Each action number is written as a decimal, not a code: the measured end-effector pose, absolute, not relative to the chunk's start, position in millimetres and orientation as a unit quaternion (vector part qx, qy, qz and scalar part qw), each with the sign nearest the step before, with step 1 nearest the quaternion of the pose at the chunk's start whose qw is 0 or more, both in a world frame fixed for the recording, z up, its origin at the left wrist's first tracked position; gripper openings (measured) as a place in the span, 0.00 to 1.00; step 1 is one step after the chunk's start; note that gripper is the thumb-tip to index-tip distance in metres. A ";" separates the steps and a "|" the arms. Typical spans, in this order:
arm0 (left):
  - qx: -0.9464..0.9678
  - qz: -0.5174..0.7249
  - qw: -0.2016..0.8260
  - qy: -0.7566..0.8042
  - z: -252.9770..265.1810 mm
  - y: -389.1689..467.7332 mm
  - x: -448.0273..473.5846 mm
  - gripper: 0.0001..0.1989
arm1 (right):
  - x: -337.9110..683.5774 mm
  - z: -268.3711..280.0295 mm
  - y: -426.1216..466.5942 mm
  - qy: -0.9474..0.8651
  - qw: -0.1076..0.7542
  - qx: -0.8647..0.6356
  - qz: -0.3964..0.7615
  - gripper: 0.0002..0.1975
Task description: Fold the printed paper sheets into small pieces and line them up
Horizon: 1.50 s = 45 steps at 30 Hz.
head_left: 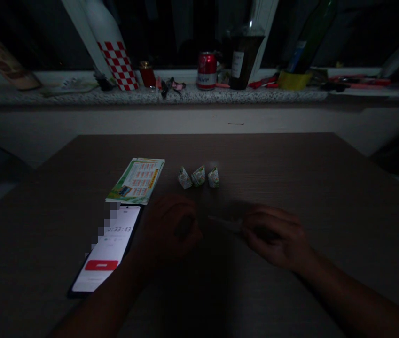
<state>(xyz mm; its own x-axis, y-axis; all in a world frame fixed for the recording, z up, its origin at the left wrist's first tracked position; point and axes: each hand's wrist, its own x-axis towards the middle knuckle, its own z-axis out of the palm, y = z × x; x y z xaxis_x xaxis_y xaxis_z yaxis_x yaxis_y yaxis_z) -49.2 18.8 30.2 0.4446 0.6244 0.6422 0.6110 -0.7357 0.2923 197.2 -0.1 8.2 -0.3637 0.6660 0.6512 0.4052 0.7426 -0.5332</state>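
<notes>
My right hand (pixel 275 232) is closed in a pinch on a thin, pale, flat piece (pixel 225 224) that points left; the dim light hides exactly what it is. Facing it across a small gap, my left hand (pixel 173 227) is curled with fingers and thumb together, and I cannot make out whether anything is in it. Just beyond the hands stand three small folded paper pieces, a left one (pixel 184 178), a middle one (pixel 198 176) and a right one (pixel 214 177), all printed white and green. A stack of printed calendar cards (pixel 137 180) lies left of them.
A phone (pixel 105 251) with a lit timer screen lies beside my left forearm on the brown table (pixel 273 164). Behind, the stone windowsill (pixel 171 97) carries a red can (pixel 207 70), a checkered bottle (pixel 119 63), a dark bottle (pixel 243 61) and yellow tape (pixel 294 80).
</notes>
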 end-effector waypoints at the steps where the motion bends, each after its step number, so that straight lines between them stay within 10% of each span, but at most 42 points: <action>1: 0.844 0.386 0.008 0.372 29.2 18.6 -50.2 0.04 | 197.7 7.5 0.1 -0.796 0.463 -0.354 0.165 0.04; 14: 0.910 0.265 0.078 0.310 19.9 4.9 -26.5 0.28 | 186.9 -1.0 0.6 -0.654 0.496 -0.424 0.384 0.04; 45: 0.893 0.218 0.198 0.341 11.1 5.2 -32.2 0.27 | 196.0 0.2 0.2 -0.730 0.415 -0.375 0.393 0.07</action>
